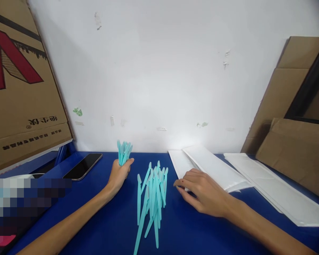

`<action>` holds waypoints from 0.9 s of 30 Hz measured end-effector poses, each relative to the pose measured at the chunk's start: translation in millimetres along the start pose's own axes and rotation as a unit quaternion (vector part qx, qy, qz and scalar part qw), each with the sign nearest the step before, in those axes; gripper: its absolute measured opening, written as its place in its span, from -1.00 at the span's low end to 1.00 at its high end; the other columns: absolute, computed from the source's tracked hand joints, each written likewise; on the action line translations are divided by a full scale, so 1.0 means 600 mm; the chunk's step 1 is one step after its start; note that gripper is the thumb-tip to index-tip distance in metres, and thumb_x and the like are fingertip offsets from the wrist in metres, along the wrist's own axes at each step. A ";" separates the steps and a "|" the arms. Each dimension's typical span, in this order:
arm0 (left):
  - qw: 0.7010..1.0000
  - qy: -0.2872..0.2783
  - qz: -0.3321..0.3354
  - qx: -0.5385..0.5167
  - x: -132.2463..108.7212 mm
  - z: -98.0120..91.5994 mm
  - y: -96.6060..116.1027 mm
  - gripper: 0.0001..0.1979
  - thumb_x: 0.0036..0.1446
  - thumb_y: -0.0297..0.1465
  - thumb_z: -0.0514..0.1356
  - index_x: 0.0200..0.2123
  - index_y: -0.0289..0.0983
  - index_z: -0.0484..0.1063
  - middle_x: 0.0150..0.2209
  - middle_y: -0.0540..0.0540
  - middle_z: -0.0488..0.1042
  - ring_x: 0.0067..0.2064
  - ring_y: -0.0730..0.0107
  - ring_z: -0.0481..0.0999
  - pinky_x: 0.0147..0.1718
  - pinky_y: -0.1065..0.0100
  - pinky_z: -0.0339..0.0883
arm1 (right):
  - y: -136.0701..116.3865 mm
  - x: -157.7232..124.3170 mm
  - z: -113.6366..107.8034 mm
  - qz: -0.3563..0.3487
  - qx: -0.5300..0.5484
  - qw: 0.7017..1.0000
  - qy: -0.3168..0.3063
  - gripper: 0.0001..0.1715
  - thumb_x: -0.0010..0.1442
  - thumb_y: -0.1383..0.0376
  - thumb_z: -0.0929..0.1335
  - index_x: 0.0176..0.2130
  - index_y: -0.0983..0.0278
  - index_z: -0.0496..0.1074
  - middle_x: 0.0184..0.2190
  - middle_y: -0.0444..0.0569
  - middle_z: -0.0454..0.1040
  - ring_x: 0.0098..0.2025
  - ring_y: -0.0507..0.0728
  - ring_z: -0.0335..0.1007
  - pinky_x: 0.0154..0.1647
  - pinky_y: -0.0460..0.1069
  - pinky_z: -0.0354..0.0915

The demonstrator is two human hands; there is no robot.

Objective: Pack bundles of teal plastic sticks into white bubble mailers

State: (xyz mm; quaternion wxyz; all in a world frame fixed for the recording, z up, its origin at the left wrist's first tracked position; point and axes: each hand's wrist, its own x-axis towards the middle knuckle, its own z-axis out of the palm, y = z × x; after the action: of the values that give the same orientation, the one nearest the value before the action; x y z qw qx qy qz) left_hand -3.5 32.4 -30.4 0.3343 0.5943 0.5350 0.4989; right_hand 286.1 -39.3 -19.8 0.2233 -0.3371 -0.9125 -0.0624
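My left hand (pixel 119 176) is closed around a bunch of turquoise eyebrow razors (pixel 124 150), held upright with their bladed ends above the fist. Between my hands, a loose pile of the same razors (pixel 154 194) lies on the blue table (pixel 101 226), mostly pointing away from me and overlapping. Just right of that pile hovers my right hand (pixel 198 191), its fingers curved, with thumb and forefinger tips close together but nothing visible between them. Behind this hand lie white padded mailers (pixel 212 168), partly covered by it.
On the left, a black phone (pixel 83 166) lies near a large printed cardboard box (pixel 23 88). More white mailers (pixel 276 191) are stacked at the right, beside brown cardboard (pixel 295 156). A white wall (pixel 159 78) rises behind the table. The lower left corner is pixelated.
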 end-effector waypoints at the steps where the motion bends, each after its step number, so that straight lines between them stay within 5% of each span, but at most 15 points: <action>1: 0.999 -0.027 -0.003 -0.018 -0.003 0.001 0.006 -0.52 0.09 -0.11 0.15 -0.65 -0.17 -0.04 -0.68 0.18 -0.07 -0.66 0.60 -0.08 -0.67 0.44 -0.14 | 0.001 0.000 0.001 0.000 0.000 1.000 0.015 -0.75 0.36 0.33 0.24 -0.06 0.24 0.47 -0.32 -0.07 0.56 -0.29 0.10 0.44 -0.14 0.06 0.25; 7: 0.959 -0.254 -0.065 -0.112 -0.042 0.003 0.062 -0.65 0.13 -0.17 0.14 -0.54 -0.19 0.08 -0.65 0.19 -0.05 -0.68 0.62 -0.17 -0.68 0.43 -0.21 | -0.003 -0.004 0.001 0.024 0.015 0.993 0.113 -0.64 0.35 0.30 0.27 0.12 0.21 0.33 -0.24 -0.04 0.54 -0.22 0.14 0.42 -0.11 0.08 0.27; 9: 0.895 -0.364 -0.128 -0.222 -0.058 0.003 0.082 -0.83 0.15 -0.28 0.10 -0.42 -0.21 0.18 -0.63 0.19 -0.03 -0.68 0.62 -0.21 -0.69 0.44 -0.24 | -0.010 -0.004 -0.001 0.043 0.036 0.991 0.119 -0.56 0.35 0.27 0.28 0.20 0.18 0.26 -0.20 -0.03 0.53 -0.17 0.16 0.42 -0.08 0.11 0.27; 12: 0.825 -0.447 -0.178 -0.296 -0.081 0.006 0.105 -0.93 0.10 -0.38 0.07 -0.30 -0.22 0.26 -0.61 0.18 0.02 -0.69 0.63 -0.22 -0.70 0.45 -0.27 | -0.025 -0.002 -0.006 0.106 0.117 0.982 0.104 -0.47 0.35 0.17 0.29 0.26 0.10 0.18 -0.13 -0.04 0.51 -0.13 0.16 0.41 -0.02 0.13 0.26; 15: 0.798 -0.482 -0.211 -0.292 -0.098 0.013 0.116 -0.88 0.03 -0.40 0.06 -0.31 -0.27 0.30 -0.62 0.17 0.03 -0.69 0.64 -0.21 -0.70 0.45 -0.30 | -0.043 0.007 -0.011 0.189 0.286 0.936 0.081 -0.51 0.38 0.06 0.25 0.24 0.06 0.22 -0.12 -0.07 0.49 -0.15 0.13 0.42 -0.02 0.08 0.29; 18: 0.815 -0.478 -0.222 -0.243 -0.111 0.021 0.120 -0.87 0.03 -0.38 0.07 -0.33 -0.29 0.33 -0.62 0.17 0.06 -0.68 0.64 -0.19 -0.68 0.45 -0.31 | -0.064 0.017 -0.012 0.199 0.432 0.877 0.072 -0.56 0.37 0.03 0.26 0.13 0.15 0.35 -0.16 -0.07 0.51 -0.19 0.11 0.43 -0.07 0.03 0.30; 23: 0.840 -0.469 -0.228 -0.149 -0.122 0.029 0.120 -0.79 0.09 -0.36 0.11 -0.19 -0.27 0.39 -0.53 0.13 0.19 -0.65 0.63 -0.10 -0.68 0.46 -0.28 | -0.087 0.024 0.007 0.187 0.526 0.825 0.089 -0.69 0.32 0.07 0.34 -0.18 0.26 0.47 -0.47 -0.15 0.47 -0.35 0.07 0.36 -0.16 -0.02 0.28; 27: 0.833 -0.480 -0.240 -0.131 -0.123 0.033 0.114 -0.72 0.10 -0.28 0.12 -0.16 -0.29 0.42 -0.54 0.12 0.19 -0.64 0.63 -0.06 -0.67 0.46 -0.27 | -0.084 0.023 0.022 0.230 0.567 0.782 0.118 -0.70 0.27 0.08 0.38 -0.24 0.27 0.47 -0.48 -0.15 0.42 -0.37 0.05 0.32 -0.18 -0.02 0.28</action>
State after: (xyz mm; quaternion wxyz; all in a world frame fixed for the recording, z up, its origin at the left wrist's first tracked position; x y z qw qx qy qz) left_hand 41.2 -50.3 10.3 0.7333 0.5625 0.3624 0.1204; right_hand 239.7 -65.9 -23.7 0.4880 -0.3391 -0.6451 0.4804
